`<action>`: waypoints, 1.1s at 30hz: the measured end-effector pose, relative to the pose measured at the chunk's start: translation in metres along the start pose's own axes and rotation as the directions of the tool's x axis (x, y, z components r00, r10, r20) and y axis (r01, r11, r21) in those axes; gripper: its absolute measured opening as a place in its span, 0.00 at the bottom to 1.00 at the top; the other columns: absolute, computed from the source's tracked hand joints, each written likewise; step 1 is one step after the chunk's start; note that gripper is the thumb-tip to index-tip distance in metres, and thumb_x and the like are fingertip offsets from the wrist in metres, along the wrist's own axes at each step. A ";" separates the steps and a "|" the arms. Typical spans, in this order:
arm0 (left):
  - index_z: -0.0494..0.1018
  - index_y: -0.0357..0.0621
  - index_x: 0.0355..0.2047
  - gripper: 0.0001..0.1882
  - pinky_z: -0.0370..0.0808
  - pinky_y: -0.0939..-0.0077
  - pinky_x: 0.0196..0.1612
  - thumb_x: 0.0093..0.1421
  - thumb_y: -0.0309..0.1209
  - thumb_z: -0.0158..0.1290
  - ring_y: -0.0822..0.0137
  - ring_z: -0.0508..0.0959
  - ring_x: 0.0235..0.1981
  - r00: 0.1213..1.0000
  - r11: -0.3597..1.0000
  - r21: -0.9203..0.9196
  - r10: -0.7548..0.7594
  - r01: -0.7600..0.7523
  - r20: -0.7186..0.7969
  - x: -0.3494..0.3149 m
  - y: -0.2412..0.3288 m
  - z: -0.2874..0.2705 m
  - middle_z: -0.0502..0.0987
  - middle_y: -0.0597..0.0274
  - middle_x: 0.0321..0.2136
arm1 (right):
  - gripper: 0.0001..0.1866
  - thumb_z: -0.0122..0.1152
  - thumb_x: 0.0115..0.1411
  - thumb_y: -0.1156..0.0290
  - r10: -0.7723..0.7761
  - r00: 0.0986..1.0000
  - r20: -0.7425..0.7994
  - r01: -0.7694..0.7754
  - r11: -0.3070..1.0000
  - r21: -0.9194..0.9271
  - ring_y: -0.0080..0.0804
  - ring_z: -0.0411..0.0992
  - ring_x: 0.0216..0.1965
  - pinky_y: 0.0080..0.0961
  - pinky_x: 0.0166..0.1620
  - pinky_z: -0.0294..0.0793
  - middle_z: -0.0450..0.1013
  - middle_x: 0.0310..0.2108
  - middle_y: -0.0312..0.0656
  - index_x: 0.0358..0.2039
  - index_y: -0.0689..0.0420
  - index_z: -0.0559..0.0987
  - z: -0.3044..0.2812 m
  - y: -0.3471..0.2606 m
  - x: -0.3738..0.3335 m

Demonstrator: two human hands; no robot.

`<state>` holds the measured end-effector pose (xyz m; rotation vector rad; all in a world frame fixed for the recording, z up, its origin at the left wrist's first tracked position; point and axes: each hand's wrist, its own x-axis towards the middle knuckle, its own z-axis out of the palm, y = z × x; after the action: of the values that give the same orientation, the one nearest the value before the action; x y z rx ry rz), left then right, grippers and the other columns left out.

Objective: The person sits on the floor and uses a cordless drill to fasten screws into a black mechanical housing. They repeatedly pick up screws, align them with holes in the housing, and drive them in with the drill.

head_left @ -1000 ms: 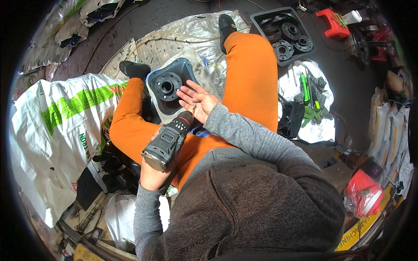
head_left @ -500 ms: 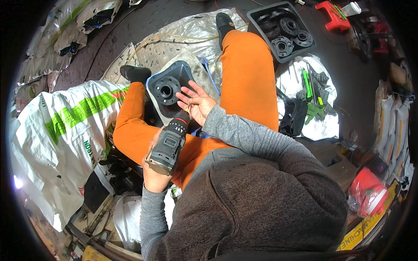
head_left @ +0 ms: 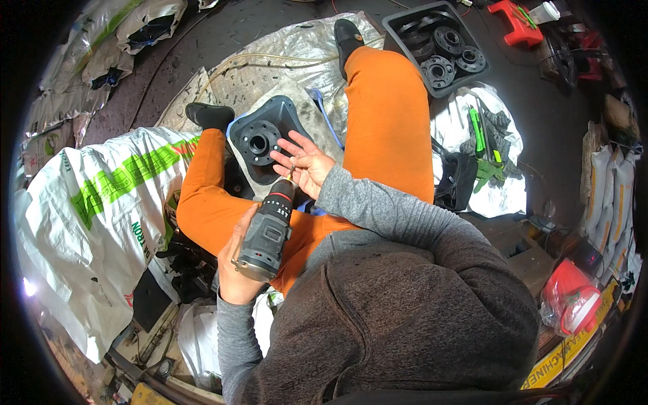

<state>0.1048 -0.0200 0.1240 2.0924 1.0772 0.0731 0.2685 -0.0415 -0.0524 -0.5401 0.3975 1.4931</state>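
Note:
My left hand (head_left: 237,273) is wrapped round a black-and-grey cordless drill (head_left: 263,243) with a red ring near its chuck. The drill points away from me, and a thin bit (head_left: 290,177) sticks out of its front. At the bit's tip is my right hand (head_left: 307,165), palm up with its fingers stretched apart and the thumb bent inward; whether something small sits by the thumb I cannot make out. Just beyond the fingers a dark round flange (head_left: 258,143) with a central bore and several holes rests in a dark grey square-cornered housing (head_left: 275,111), between my legs.
At the far right a grey bin (head_left: 398,37) holds several dark flanged parts. Nearer lie a green utility knife (head_left: 476,129) and green-and-black gloves (head_left: 489,172) on a white sack (head_left: 509,192). A large white-and-green sack (head_left: 74,236) stands on the left. Hoses (head_left: 297,59) cross the ground sheet.
The drill and my left hand have shifted slightly toward me. My right hand has moved a little left and nearer, its fingers still spread.

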 end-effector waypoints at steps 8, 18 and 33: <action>0.64 0.44 0.58 0.36 0.77 0.69 0.41 0.47 0.27 0.63 0.56 0.81 0.39 0.996 0.972 0.218 0.076 -0.087 0.054 -0.002 -0.006 -0.002 0.78 0.51 0.40 | 0.37 0.38 0.58 0.90 0.015 1.000 -0.028 -0.015 1.000 0.016 0.48 0.61 0.61 0.42 0.58 0.69 0.51 0.64 0.51 0.66 0.52 0.47 0.003 -0.001 0.000; 0.71 0.45 0.52 0.27 0.75 0.66 0.35 0.49 0.26 0.59 0.54 0.79 0.33 0.988 0.990 0.038 0.141 -0.139 -0.056 0.012 -0.010 -0.001 0.77 0.52 0.36 | 0.34 0.43 0.63 0.80 0.051 0.994 -0.101 -0.044 0.996 0.072 0.44 0.66 0.57 0.39 0.50 0.75 0.52 0.63 0.48 0.67 0.51 0.46 0.008 -0.002 -0.001; 0.73 0.37 0.44 0.18 0.74 0.71 0.42 0.51 0.21 0.57 0.65 0.77 0.38 0.988 0.989 -0.027 -0.141 0.142 0.058 0.102 -0.039 -0.041 0.77 0.58 0.38 | 0.14 0.59 0.59 0.69 -0.477 0.872 0.109 0.280 0.304 -0.910 0.23 0.69 0.34 0.18 0.41 0.70 0.70 0.39 0.37 0.46 0.52 0.79 -0.015 0.010 0.091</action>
<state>0.1288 0.0920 0.0990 1.9731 1.1796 -0.0382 0.2639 0.0251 -0.1170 -1.5686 -0.5006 1.0544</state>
